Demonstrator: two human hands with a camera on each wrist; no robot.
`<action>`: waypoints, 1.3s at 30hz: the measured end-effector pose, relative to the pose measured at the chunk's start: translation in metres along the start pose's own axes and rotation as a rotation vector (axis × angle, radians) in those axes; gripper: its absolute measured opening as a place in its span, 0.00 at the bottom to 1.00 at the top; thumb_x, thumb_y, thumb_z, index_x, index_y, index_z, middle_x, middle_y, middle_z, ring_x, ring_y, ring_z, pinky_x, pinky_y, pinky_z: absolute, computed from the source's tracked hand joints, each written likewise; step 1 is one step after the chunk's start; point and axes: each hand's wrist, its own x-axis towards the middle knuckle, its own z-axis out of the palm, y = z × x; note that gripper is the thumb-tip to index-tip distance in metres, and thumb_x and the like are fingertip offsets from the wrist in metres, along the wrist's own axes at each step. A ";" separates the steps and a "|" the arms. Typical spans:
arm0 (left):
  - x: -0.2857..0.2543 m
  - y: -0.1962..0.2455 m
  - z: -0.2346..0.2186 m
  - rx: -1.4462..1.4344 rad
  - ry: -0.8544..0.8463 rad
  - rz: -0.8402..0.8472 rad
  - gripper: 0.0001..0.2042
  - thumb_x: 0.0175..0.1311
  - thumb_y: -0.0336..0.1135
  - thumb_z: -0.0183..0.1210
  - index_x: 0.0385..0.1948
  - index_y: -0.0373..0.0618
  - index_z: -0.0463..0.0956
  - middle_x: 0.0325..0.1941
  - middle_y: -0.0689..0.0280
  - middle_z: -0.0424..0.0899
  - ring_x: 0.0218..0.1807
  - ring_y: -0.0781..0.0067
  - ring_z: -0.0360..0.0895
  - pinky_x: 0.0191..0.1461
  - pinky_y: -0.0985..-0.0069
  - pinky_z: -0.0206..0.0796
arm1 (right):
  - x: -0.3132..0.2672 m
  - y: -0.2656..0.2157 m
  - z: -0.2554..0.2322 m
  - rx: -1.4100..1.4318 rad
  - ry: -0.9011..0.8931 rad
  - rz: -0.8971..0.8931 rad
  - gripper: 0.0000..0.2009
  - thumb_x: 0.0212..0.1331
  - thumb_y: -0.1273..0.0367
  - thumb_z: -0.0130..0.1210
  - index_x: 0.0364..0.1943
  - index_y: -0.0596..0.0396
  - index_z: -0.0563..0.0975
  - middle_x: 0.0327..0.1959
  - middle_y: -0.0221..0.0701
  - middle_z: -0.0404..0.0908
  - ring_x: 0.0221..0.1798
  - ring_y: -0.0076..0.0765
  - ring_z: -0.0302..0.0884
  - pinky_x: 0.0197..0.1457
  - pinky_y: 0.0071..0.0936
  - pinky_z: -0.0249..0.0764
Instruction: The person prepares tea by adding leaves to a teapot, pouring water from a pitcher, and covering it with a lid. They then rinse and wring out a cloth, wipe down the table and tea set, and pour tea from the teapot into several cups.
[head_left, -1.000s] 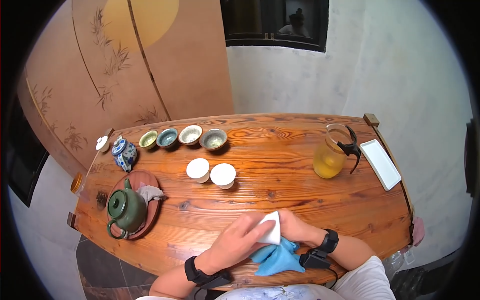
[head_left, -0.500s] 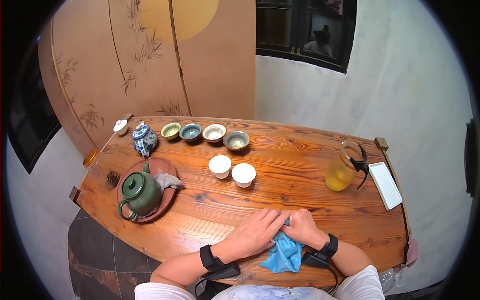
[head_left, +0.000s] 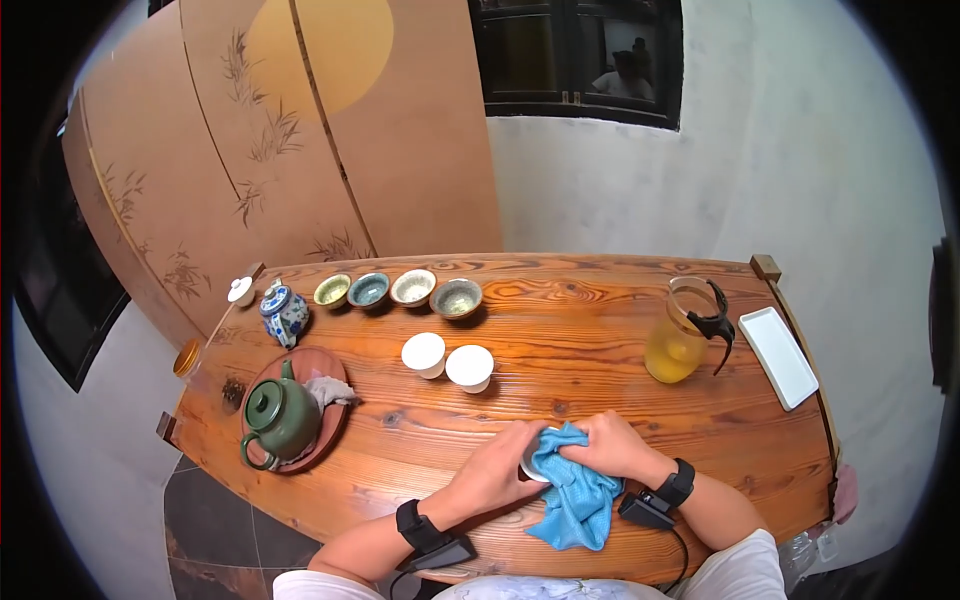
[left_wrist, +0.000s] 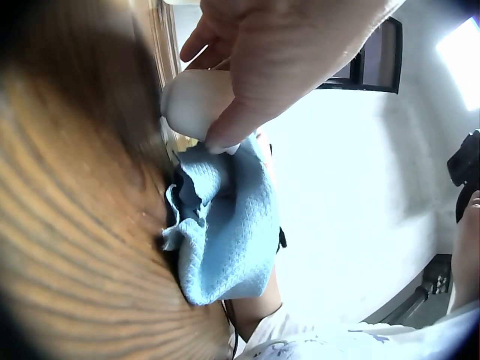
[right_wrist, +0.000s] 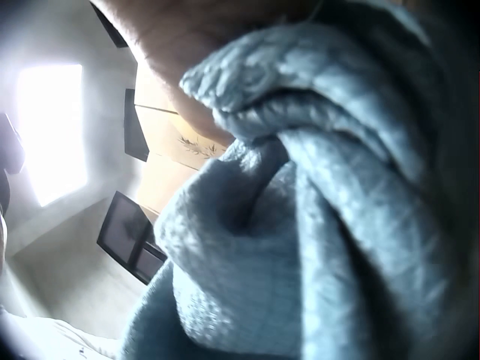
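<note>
Cup (left_wrist: 199, 109), white, held in left hand (head_left: 497, 468) over the near side of the table (head_left: 400, 450); blue cloth (head_left: 580, 492) gripped in right hand (head_left: 614, 447), against the cup's mouth. Best to hold lightly, turn slowly, press evenly round the rim.

The cup (head_left: 531, 460) has reappeared in my left hand (head_left: 492, 470); the cloth (head_left: 584, 500) now laps its rim.

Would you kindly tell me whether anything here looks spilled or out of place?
I see no spill or damage. Only the pale cloth, crumpled beside the green teapot on the reddish tray, looks a little untidy; the blue cloth is bunched too, but the right hand holds it.
</note>
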 end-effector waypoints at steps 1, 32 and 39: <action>0.001 -0.004 0.001 -0.009 0.035 0.001 0.32 0.39 0.32 0.65 0.50 0.41 0.60 0.46 0.55 0.69 0.48 0.54 0.69 0.50 0.68 0.63 | 0.000 0.003 -0.003 0.090 -0.021 0.030 0.12 0.43 0.62 0.55 0.26 0.56 0.78 0.18 0.44 0.75 0.22 0.46 0.74 0.28 0.33 0.70; 0.307 -0.104 0.022 0.053 0.054 -0.204 0.33 0.27 0.39 0.69 0.40 0.32 0.68 0.44 0.48 0.71 0.48 0.53 0.69 0.51 0.70 0.63 | 0.007 0.054 0.010 0.504 0.025 -0.035 0.14 0.47 0.61 0.56 0.24 0.62 0.75 0.20 0.40 0.77 0.24 0.33 0.74 0.31 0.28 0.69; 0.300 -0.102 0.018 0.127 0.011 -0.140 0.39 0.33 0.44 0.69 0.52 0.38 0.63 0.49 0.49 0.68 0.53 0.53 0.66 0.56 0.68 0.60 | 0.007 0.057 0.009 0.463 -0.034 0.031 0.14 0.46 0.61 0.56 0.24 0.61 0.76 0.19 0.37 0.76 0.23 0.32 0.73 0.31 0.28 0.69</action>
